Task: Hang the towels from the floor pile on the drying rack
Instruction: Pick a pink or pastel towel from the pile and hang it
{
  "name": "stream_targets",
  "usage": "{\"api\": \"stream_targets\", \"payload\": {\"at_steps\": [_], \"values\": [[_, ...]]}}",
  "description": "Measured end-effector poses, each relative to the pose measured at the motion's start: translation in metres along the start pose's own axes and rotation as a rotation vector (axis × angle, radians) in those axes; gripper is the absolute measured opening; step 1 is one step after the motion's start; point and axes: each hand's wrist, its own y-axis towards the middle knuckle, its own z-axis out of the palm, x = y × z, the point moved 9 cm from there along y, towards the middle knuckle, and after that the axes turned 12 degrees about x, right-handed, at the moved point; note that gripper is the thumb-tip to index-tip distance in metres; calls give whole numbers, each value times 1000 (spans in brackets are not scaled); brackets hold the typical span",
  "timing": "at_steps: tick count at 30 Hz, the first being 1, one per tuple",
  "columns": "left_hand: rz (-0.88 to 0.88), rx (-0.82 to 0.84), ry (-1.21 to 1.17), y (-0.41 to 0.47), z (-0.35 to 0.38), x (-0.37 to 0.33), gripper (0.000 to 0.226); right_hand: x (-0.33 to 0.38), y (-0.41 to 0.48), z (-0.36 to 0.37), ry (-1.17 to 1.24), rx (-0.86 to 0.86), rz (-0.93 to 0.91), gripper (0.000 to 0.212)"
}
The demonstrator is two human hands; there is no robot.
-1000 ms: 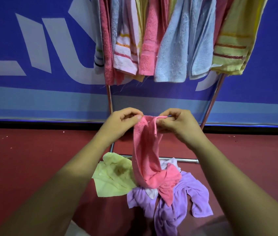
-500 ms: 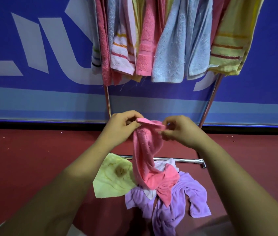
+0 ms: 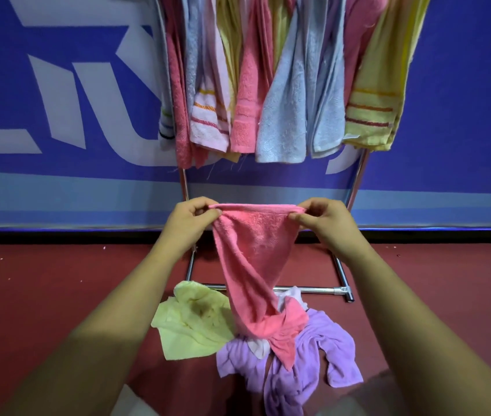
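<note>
The top edge of a pink towel [image 3: 253,253] is pinched at its corners by the left hand [image 3: 190,225] and the right hand [image 3: 326,225], spread apart at frame centre. Its tail rests on the yellow towel [image 3: 191,325] and purple towel [image 3: 316,352] heaped on the floor [image 3: 58,295], before the towel-laden drying rack [image 3: 313,290].

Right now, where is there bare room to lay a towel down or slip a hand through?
Bare floor lies left of the yellow towel and right of the purple towel. A hand could likely pass between the rack posts, under the hanging towels, above the pink towel. That row is packed.
</note>
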Motion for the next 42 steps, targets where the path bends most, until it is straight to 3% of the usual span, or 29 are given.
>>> {"api": "stream_targets", "payload": {"at_steps": [5, 10, 13, 16, 19, 21, 24, 31, 37, 42], "values": [[45, -99, -49, 13, -17, -64, 26, 77, 9, -29, -30, -68, -75, 7], [169, -99, -200, 26, -36, -189, 22, 206, 6, -85, -100, -132, -262, 6], [267, -36, -347, 25, -48, -262, 22, 273, -8, -113, -160, -108, -322, 15], [320, 74, -282, 23, -54, -312, 10, 311, -21, -139, -95, -61, -349, 20], [323, 141, -276, 19, -54, -342, 15, 325, -34, -146, 15, 98, -323, 7], [281, 166, -196, 16, -49, -351, 14, 325, -43, -149, 8, 148, -290, 16], [240, 141, 6, 12, -45, -357, 12, 328, -57, -151, -164, 118, -274, 23], [328, 109, 126, 2, -42, -363, 29, 330, -65, -153, -188, 114, -302, 23], [294, 112, 289, -1, -41, -362, 10, 331, -65, -152, -305, 68, -290, 18], [353, 200, 477, -6, -27, -371, 10, 328, -61, -165, -326, -57, -262, 22]]}}
